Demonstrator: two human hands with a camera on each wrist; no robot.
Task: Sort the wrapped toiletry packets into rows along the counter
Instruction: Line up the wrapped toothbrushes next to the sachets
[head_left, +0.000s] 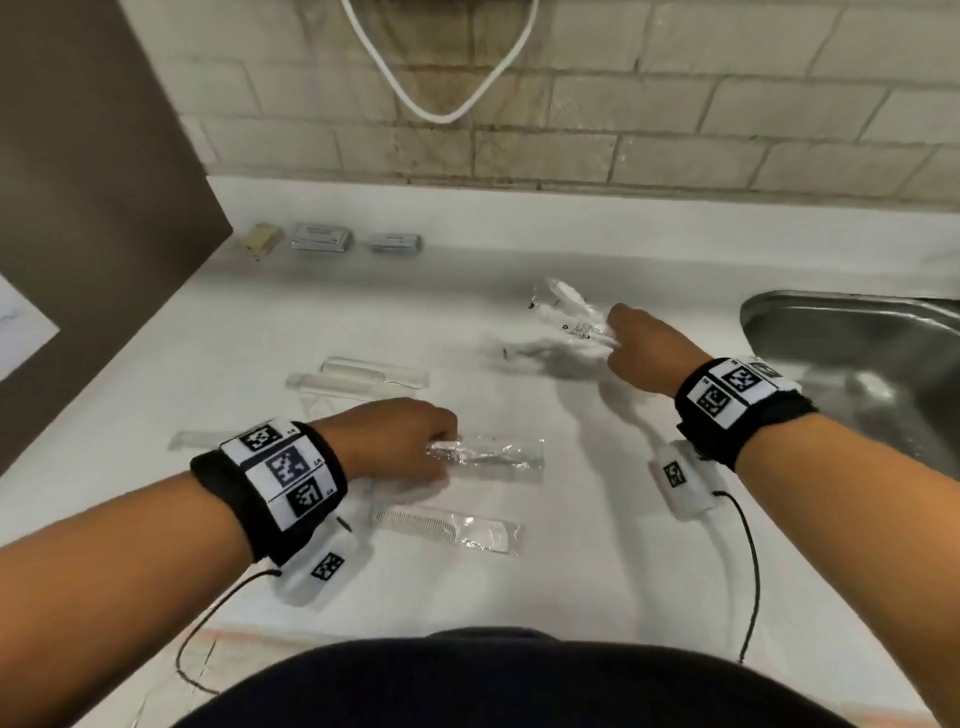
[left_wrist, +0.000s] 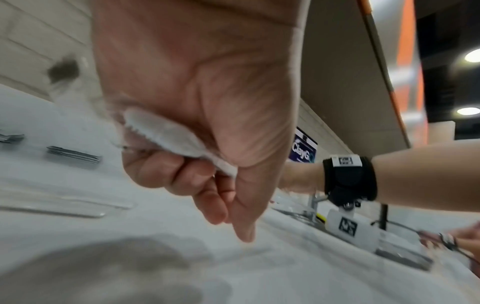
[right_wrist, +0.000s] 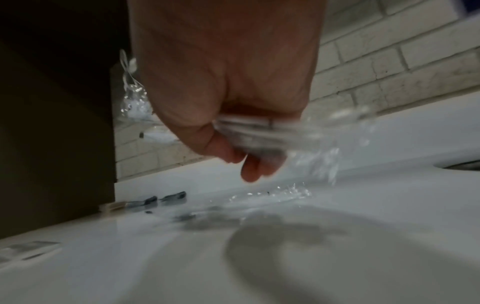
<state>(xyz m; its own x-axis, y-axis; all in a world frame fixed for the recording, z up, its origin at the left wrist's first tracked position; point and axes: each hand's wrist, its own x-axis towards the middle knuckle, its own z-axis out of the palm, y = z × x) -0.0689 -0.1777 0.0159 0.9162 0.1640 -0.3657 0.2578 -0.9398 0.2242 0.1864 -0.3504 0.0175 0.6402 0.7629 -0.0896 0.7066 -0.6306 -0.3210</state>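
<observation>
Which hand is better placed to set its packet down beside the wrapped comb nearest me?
Left, probably. The left hand grips a clear packet just above that comb; the right hand holds its packets farther back, near the sink.

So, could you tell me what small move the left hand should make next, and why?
Probably set its packet down beside the comb packet nearest the person. The left hand grips that packet by one end, just above the counter, and other long packets already lie in rows there, while the right hand holds its own bundle.
</observation>
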